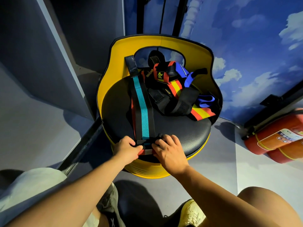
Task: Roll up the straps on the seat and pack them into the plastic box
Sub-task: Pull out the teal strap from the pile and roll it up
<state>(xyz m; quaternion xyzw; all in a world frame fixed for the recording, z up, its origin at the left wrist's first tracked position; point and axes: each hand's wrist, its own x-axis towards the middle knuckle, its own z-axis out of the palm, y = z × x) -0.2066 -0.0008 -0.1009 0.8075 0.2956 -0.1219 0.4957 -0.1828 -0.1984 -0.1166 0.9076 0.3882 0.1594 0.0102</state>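
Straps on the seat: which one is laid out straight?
The teal-striped strap; both hands hold its near end. The other straps lie tangled behind.

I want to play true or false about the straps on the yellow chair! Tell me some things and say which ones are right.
1. Both hands are on the near end of the teal-striped strap. True: the left hand and the right hand pinch it at the seat's front edge.
2. That strap is fully rolled up. False: most of it lies flat, running up the yellow backrest.
3. A pile of other straps lies at the back of the seat. True.
4. The fire extinguishers stand upright to the left. False: they lie on the floor to the right.
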